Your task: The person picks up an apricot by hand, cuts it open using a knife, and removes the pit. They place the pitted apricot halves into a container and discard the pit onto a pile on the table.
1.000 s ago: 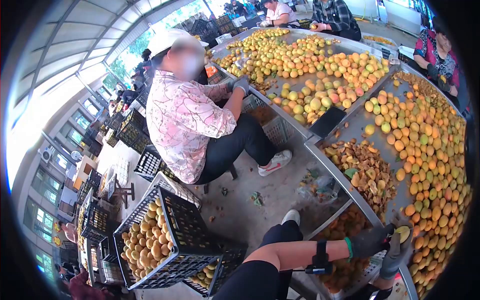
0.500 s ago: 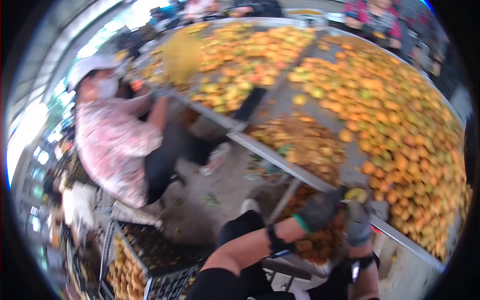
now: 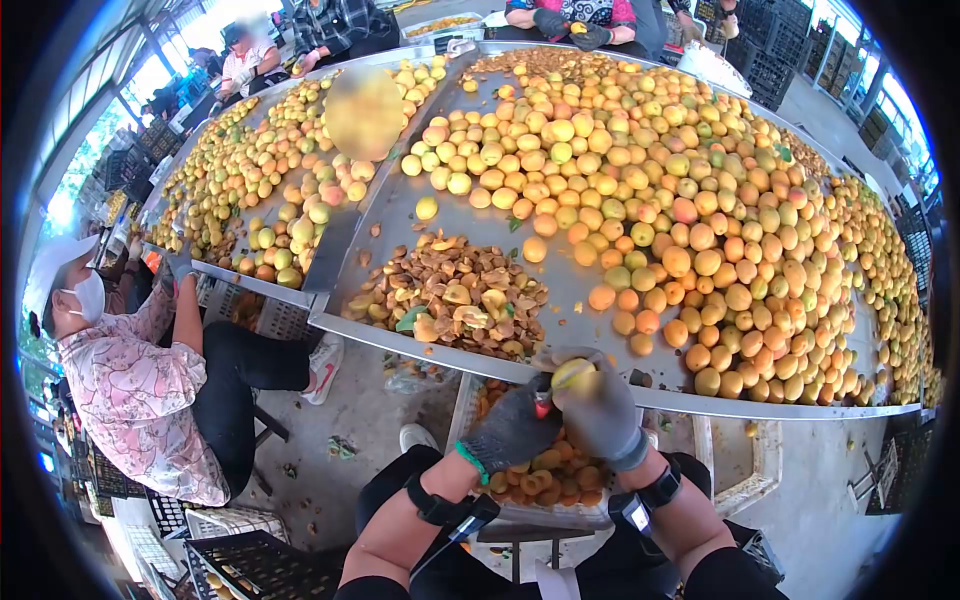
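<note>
My left hand [image 3: 515, 428], in a dark grey glove, is closed around a small red-handled tool [image 3: 543, 404]; its working end is hidden. Close beside it, my right hand [image 3: 607, 412] in a grey glove grips a yellow-green apricot [image 3: 574, 377]. Both hands meet just over the near edge of the metal table [image 3: 480, 362]. Under them sits a crate holding orange apricot halves [image 3: 540, 478]. Just beyond the hands, to the left, lies a heap of brown and yellow pieces [image 3: 450, 295]. Many whole apricots [image 3: 690, 240] cover the table farther right.
A seated person [image 3: 140, 370] in a pink patterned shirt works at the left. More people sit along the far side, including one in a pink top [image 3: 590, 20]. A pale crate [image 3: 745, 460] stands below the table's right part. Black crates [image 3: 250, 560] are at lower left.
My view has swung right and levelled, so the table and my hands appear farther left. The hands stay together at the table edge, with the apricot still held.
</note>
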`<action>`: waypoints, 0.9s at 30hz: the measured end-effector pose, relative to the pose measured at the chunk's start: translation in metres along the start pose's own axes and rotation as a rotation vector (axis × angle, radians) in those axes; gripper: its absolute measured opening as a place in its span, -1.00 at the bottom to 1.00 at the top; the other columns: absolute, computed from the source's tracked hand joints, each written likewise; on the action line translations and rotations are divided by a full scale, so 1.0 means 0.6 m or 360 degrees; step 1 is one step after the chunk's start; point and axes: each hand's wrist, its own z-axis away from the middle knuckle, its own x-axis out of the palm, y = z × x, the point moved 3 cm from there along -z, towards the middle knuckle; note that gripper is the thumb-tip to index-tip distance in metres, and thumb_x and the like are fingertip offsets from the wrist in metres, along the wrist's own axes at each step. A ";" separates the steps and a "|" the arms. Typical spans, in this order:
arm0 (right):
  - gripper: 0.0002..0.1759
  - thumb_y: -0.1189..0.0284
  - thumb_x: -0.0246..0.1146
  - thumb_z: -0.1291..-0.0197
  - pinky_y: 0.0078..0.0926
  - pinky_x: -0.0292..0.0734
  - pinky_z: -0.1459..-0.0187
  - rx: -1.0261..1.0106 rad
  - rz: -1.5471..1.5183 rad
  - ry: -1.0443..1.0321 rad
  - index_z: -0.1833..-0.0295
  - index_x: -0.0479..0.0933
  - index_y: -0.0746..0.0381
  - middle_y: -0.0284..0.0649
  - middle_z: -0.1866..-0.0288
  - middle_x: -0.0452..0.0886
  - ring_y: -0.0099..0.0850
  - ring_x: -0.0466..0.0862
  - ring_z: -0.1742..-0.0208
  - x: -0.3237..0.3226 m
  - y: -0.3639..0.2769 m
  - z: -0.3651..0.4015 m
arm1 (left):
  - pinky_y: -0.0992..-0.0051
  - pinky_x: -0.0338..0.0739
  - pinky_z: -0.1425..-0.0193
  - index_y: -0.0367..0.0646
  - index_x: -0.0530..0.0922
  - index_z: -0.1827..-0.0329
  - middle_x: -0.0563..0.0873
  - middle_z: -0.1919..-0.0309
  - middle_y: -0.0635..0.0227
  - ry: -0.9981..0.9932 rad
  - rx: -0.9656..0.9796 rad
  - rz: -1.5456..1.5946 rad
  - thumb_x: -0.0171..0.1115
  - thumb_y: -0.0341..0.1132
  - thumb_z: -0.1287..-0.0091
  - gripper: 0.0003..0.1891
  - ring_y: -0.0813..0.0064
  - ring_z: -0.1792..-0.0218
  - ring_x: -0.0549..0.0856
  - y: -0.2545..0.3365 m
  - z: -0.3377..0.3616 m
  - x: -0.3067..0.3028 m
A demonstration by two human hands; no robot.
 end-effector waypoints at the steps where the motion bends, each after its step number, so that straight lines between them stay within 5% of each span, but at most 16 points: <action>1: -0.58 0.61 0.31 -0.13 -0.50 0.44 -0.15 0.0002 0.0002 0.0004 -0.10 0.36 0.29 -0.18 -0.04 0.58 -0.45 0.56 -0.12 -0.001 0.001 -0.002 | 0.20 0.54 -0.06 -0.19 0.39 -0.22 0.67 0.09 0.00 -0.0004 0.0000 0.0003 0.23 -0.40 -0.25 -0.54 -0.03 0.00 0.64 0.000 0.000 -0.004; 5: -0.61 0.49 0.27 -0.23 -0.50 0.49 -0.10 0.0113 0.0031 0.0043 -0.13 0.37 0.31 -0.15 -0.03 0.60 -0.45 0.60 -0.04 -0.003 0.030 -0.009 | 0.18 0.54 -0.04 -0.17 0.39 -0.21 0.67 0.10 -0.03 0.0004 -0.0174 -0.0087 0.23 -0.37 -0.25 -0.55 -0.06 0.01 0.64 0.005 -0.008 -0.014; 8: -0.55 0.24 0.12 -0.39 -0.47 0.50 -0.12 0.0108 -0.0525 0.0193 -0.22 0.35 0.33 -0.17 -0.05 0.59 -0.38 0.60 -0.08 -0.005 0.031 -0.008 | 0.12 0.54 0.02 -0.18 0.37 -0.22 0.66 0.13 -0.10 0.0025 -0.0299 -0.0160 0.22 -0.31 -0.27 -0.55 -0.10 0.05 0.64 -0.001 -0.001 0.000; 12: -0.55 0.27 0.09 -0.41 -0.47 0.49 -0.14 0.0056 -0.0619 0.0296 -0.27 0.31 0.33 -0.13 -0.11 0.57 -0.37 0.59 -0.11 0.002 0.062 -0.005 | 0.05 0.53 0.08 -0.27 0.35 -0.22 0.64 0.22 -0.20 0.0077 -0.0326 -0.0483 0.21 -0.21 -0.30 -0.50 -0.15 0.12 0.63 -0.040 0.001 -0.004; 14: -0.58 0.31 0.07 -0.42 -0.55 0.53 -0.03 -0.0049 -0.0179 0.0127 -0.27 0.31 0.31 -0.15 -0.10 0.57 -0.45 0.61 0.02 -0.002 0.041 -0.012 | 0.05 0.53 0.09 -0.29 0.35 -0.23 0.64 0.23 -0.21 0.0083 -0.0337 -0.0453 0.22 -0.21 -0.29 -0.49 -0.15 0.13 0.63 -0.038 0.001 -0.013; 16: -0.61 0.35 0.09 -0.41 -0.60 0.53 0.03 0.0099 -0.0365 0.0087 -0.25 0.31 0.30 -0.16 -0.08 0.57 -0.49 0.60 0.09 -0.023 0.048 -0.021 | 0.04 0.53 0.10 -0.31 0.34 -0.23 0.64 0.25 -0.21 0.0085 -0.0349 -0.0420 0.23 -0.21 -0.29 -0.48 -0.15 0.14 0.64 -0.021 0.001 -0.024; 19: -0.66 0.40 0.12 -0.38 -0.69 0.51 0.12 0.0180 -0.0517 0.0046 -0.20 0.33 0.28 -0.20 -0.03 0.58 -0.58 0.57 0.19 -0.018 0.044 -0.022 | 0.23 0.52 0.00 -0.15 0.41 -0.18 0.67 0.12 0.08 -0.0136 -0.0547 -0.0417 0.25 -0.27 -0.30 -0.58 0.06 0.03 0.65 -0.018 0.003 -0.024; 21: -0.69 0.43 0.14 -0.37 -0.74 0.49 0.16 0.0095 -0.0491 0.0045 -0.16 0.35 0.27 -0.23 0.01 0.58 -0.62 0.55 0.22 -0.013 0.043 -0.019 | 0.26 0.50 -0.09 -0.15 0.41 -0.20 0.65 0.03 0.08 -0.0098 -0.0382 -0.0071 0.25 -0.31 -0.29 -0.57 0.11 -0.04 0.63 -0.016 0.006 -0.017; 24: -0.74 0.43 0.16 -0.35 -0.67 0.47 0.11 -0.0014 0.0144 0.0315 -0.09 0.37 0.25 -0.29 0.08 0.56 -0.61 0.53 0.19 -0.007 0.049 -0.006 | 0.28 0.46 -0.17 -0.17 0.37 -0.27 0.60 -0.08 0.04 -0.0265 -0.0261 -0.0448 0.22 -0.35 -0.30 -0.53 0.12 -0.10 0.60 -0.039 -0.003 0.015; 26: -0.75 0.42 0.15 -0.36 -0.60 0.48 0.06 -0.0069 0.0093 0.0350 -0.09 0.37 0.24 -0.31 0.09 0.56 -0.57 0.54 0.14 0.004 0.046 -0.004 | 0.29 0.44 -0.21 -0.18 0.27 -0.36 0.57 -0.14 0.03 0.0088 0.0349 -0.0436 0.20 -0.33 -0.31 -0.44 0.10 -0.13 0.57 -0.086 -0.003 0.035; 27: -0.74 0.42 0.13 -0.37 -0.57 0.48 0.03 -0.0028 -0.0006 0.0347 -0.10 0.37 0.24 -0.30 0.08 0.57 -0.54 0.55 0.11 0.005 0.046 -0.003 | 0.28 0.44 -0.21 -0.18 0.23 -0.39 0.57 -0.14 0.04 0.0050 0.0213 -0.0226 0.19 -0.32 -0.31 -0.41 0.09 -0.13 0.57 -0.084 -0.004 0.031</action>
